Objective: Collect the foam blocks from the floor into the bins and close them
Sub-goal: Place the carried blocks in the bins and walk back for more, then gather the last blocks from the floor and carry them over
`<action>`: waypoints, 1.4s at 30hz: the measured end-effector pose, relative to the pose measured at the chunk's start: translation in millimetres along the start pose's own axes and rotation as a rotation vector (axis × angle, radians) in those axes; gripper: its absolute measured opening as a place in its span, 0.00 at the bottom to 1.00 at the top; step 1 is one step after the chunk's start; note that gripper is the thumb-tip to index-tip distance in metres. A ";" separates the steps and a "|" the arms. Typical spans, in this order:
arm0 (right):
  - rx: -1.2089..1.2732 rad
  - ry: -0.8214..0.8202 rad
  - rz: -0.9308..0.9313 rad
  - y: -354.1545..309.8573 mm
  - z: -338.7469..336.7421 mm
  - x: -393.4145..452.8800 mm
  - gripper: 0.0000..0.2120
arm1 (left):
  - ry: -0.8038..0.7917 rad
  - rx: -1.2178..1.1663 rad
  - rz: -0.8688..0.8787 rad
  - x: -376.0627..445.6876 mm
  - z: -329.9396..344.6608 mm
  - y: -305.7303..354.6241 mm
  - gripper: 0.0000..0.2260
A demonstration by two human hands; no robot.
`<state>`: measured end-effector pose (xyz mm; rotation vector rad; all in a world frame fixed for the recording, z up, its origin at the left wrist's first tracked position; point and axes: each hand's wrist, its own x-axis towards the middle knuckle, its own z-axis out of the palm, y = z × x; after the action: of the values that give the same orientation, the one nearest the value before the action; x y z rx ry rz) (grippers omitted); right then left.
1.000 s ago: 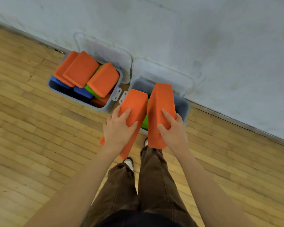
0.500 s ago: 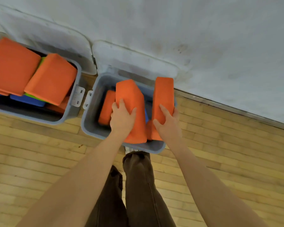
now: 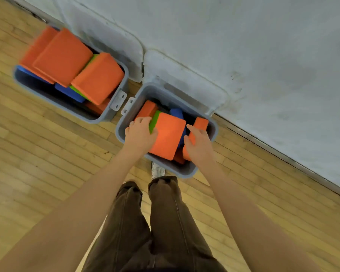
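Both grey plastic bins stand open against the wall, lids leaning back. The left bin (image 3: 114, 114) is heaped with foam; the right bin (image 3: 185, 171) is filling. The left hand (image 3: 139, 134) grips the wide orange foam block (image 3: 168, 137); the right hand (image 3: 199, 145) grips a narrower orange foam block (image 3: 200, 122), both blocks inside the right bin. No blocks lie on the visible wooden floor (image 3: 47, 154); closing both lids looks to be what is left.

A wooden floor (image 3: 47, 154) carries 2 grey bins, the left bin (image 3: 67, 107) just beside the right bin (image 3: 185, 171), plus a shoe (image 3: 157, 169).
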<state>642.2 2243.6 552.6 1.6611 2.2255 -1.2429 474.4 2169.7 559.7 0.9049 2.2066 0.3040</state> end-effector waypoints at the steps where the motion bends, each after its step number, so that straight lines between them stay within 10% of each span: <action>1: -0.027 -0.039 -0.030 -12.1 -2.7 -7.5 0.20 | 0.021 -0.026 -0.003 -11.7 -11.7 -3.6 0.21; 11: -0.290 -0.454 -0.418 -98.4 28.4 -61.2 0.17 | 0.266 -0.370 -0.424 -159.3 -43.2 -92.2 0.19; 22: -0.926 -0.905 -0.844 -119.9 138.6 -174.2 0.19 | 0.653 -0.968 -1.004 -386.0 91.3 -146.6 0.15; 42: -1.404 -1.304 -1.390 52.2 337.6 -556.6 0.15 | 1.313 -1.802 -1.738 -688.7 361.0 -112.5 0.15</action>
<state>783.0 1606.9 588.7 -1.0461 1.8904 -0.1419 1009.0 1597.1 619.3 -2.4110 1.4160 1.6148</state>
